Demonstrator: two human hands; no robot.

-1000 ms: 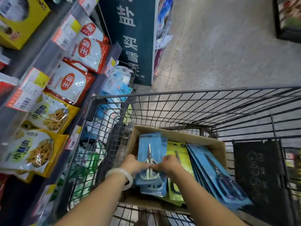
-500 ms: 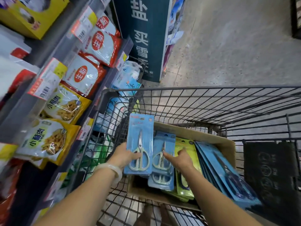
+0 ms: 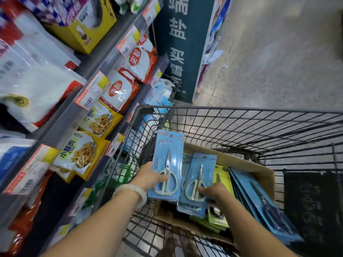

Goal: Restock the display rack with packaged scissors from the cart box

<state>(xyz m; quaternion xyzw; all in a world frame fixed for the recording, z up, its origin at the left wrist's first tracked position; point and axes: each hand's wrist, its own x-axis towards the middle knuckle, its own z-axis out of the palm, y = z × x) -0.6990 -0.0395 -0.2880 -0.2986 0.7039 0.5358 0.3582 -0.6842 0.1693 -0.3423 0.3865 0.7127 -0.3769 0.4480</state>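
Left hand (image 3: 148,178) gripping a blue scissors pack (image 3: 168,165) raised above the cardboard box's (image 3: 259,174) left end, right hand (image 3: 216,193) pinching a second blue pack (image 3: 199,179) just beside it, box inside the wire cart (image 3: 241,127)

Shelf goods (image 3: 27,75) at far left blur — cart (image 3: 241,112) cut off right.

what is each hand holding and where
Left hand grips one blue scissors pack at its lower left edge; right hand grips another pack at its lower right.
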